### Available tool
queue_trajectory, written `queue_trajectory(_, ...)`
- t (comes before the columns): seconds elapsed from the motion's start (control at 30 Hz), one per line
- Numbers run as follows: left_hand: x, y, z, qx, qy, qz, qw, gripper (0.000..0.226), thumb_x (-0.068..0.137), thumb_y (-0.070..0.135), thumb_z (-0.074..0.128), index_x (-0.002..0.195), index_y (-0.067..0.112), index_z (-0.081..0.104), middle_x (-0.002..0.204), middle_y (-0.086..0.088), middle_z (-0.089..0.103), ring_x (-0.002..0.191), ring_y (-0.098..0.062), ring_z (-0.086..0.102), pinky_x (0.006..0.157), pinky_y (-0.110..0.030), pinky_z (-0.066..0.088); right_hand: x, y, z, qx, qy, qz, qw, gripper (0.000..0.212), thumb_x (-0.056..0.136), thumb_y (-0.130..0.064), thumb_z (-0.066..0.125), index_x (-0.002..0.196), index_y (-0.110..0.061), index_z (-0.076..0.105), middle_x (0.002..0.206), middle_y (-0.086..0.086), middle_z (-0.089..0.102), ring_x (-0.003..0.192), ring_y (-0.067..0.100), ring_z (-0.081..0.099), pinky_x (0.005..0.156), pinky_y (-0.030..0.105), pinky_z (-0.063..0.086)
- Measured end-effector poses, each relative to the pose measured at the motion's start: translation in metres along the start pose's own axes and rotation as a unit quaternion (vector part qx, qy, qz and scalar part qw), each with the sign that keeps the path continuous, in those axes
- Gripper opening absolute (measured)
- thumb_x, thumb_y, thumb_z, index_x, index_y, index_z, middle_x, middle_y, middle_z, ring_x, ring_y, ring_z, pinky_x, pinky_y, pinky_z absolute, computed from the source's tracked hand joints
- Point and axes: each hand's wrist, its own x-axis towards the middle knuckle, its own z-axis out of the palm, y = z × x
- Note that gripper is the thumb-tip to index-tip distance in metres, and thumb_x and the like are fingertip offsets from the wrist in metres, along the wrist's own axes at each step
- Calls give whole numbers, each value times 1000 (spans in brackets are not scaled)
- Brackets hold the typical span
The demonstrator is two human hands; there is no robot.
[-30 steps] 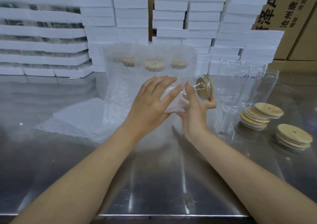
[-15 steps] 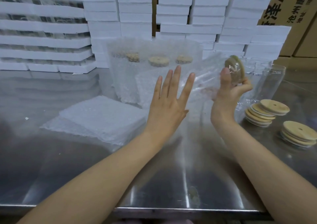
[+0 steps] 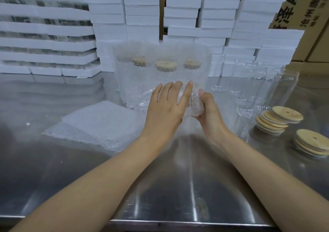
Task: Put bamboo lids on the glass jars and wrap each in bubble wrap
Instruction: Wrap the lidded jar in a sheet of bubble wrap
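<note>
A lidded glass jar (image 3: 195, 105) lies on its side in bubble wrap at mid-table, its bamboo lid showing dimly through the wrap. My left hand (image 3: 166, 107) lies over the wrapped jar with fingers straight and spread. My right hand (image 3: 209, 110) cups the lid end, fingers curled round it. Behind them stand three wrapped jars (image 3: 165, 68) with bamboo lids. A stack of bubble wrap sheets (image 3: 99, 123) lies to the left. Bare glass jars (image 3: 263, 89) stand to the right, with two piles of bamboo lids (image 3: 279, 119) (image 3: 312, 142) in front of them.
White foam boxes (image 3: 187, 16) are stacked along the back of the steel table (image 3: 160, 187), with trays of glasses at back left (image 3: 44, 41) and brown cartons (image 3: 306, 5) at back right. The table's front edge runs just below my forearms.
The jar came down from the raised right hand to mid-table and now has bubble wrap around it. My left hand, held flat in the air before, now lies on the wrapped jar.
</note>
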Motion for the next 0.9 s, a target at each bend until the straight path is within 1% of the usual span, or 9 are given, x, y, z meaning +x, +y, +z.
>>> queue_trajectory(0.13,0,-3,1,-3,16,1,1000,88,56,3,83,138,10,52,127,-15,60,115,-32,58,99,-46,46,2,-1,-1,-23,-3,-12,1000,72,76,-58,57,118,0,60,120,21,64,112,31,63,99,48,46)
queue_trajectory(0.23,4,-3,1,-33,22,-16,999,95,52,14,90,138,9,50,126,-15,60,112,-32,60,91,-42,48,3,-13,-7,-69,37,-82,994,38,81,-56,55,93,-22,67,107,-1,64,97,3,63,89,28,45)
queue_trajectory(0.3,5,-2,2,-65,22,-40,997,101,53,26,93,140,8,47,127,-15,58,112,-31,59,89,-40,48,2,-23,-15,-185,59,-218,957,25,83,-48,58,77,-23,59,108,-2,54,97,-5,54,84,15,38)
queue_trajectory(0.37,6,-1,3,-103,24,-66,992,102,56,31,91,143,9,42,130,-14,56,115,-31,56,90,-40,47,-3,-29,-19,-291,62,-369,881,26,82,-35,65,73,-12,56,103,7,54,92,3,53,76,12,37)
queue_trajectory(0.47,7,-1,2,-160,39,-100,981,103,62,41,85,146,9,34,132,-12,54,118,-30,53,90,-42,47,-7,-32,-15,-306,119,-513,793,25,84,-18,69,71,0,58,87,19,56,82,10,49,72,12,37)
queue_trajectory(0.57,9,-2,-1,-225,48,-159,960,106,66,53,74,150,20,20,135,-5,49,120,-24,48,93,-38,44,-7,-37,-8,-207,184,-534,799,8,92,-14,51,91,-8,56,105,12,48,97,8,49,82,16,37)
queue_trajectory(0.7,9,-6,-9,-523,2,-275,807,96,68,49,77,140,36,15,130,31,36,114,18,41,91,-3,33,-4,-38,-13,-130,182,-353,908,24,91,-40,46,110,-27,47,116,-3,48,99,17,54,80,34,45)
queue_trajectory(0.8,11,-8,-2,-633,-42,-312,708,78,67,49,70,127,30,22,130,12,44,113,7,50,84,-8,41,-3,-36,-13,-139,45,-177,973,71,68,-83,54,119,-34,48,120,-15,54,112,6,55,93,27,46)
queue_trajectory(0.9,8,-4,7,-719,-74,-311,617,67,67,40,70,124,22,38,120,2,58,109,-11,61,85,-26,52,-2,-28,-11,-162,-65,-107,979,86,59,-87,57,127,-36,48,124,-22,60,120,-2,54,98,18,45)
